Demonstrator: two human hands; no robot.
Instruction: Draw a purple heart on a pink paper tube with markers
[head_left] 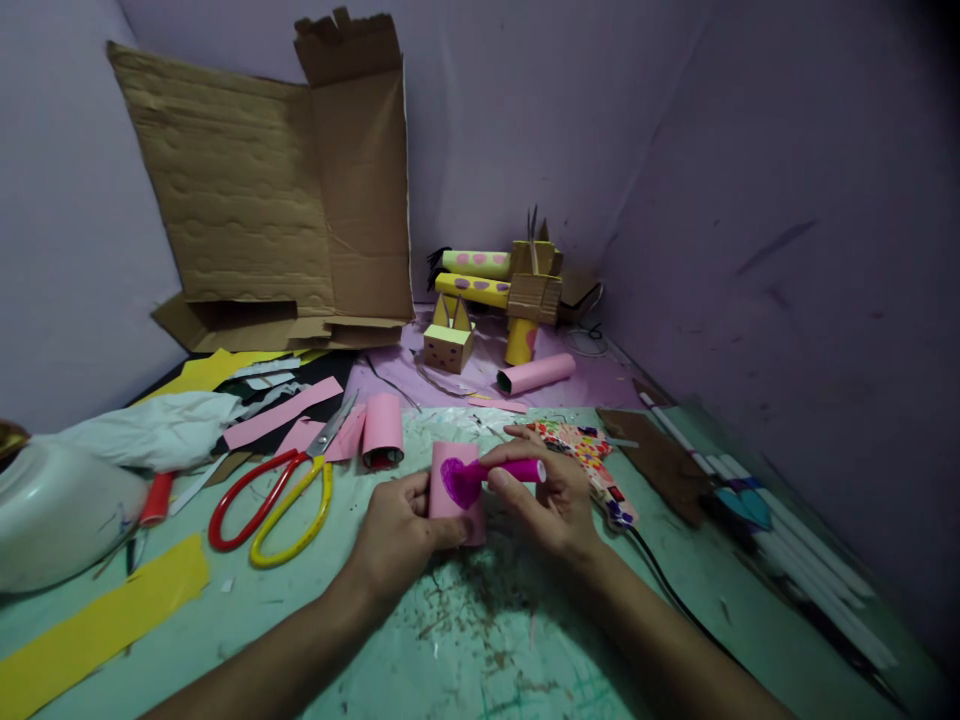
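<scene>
Near the middle of the table, my left hand grips a pink paper-covered tube by its left side and lower end, the thumb lying across its front. A filled magenta heart marks the tube's face. Between the thumb and fingers of my right hand is a magenta marker, its tip against the heart's right side. A glue gun with a floral pattern lies just beyond my right hand. Scissors with one red and one yellow handle rest to the left, beside another pink tube.
A large cardboard piece stands at the back left. Box and tube figures, including a small yellow box with ears, sit at the back. Several white markers lie right. A white bowl and yellow paper strip are at left.
</scene>
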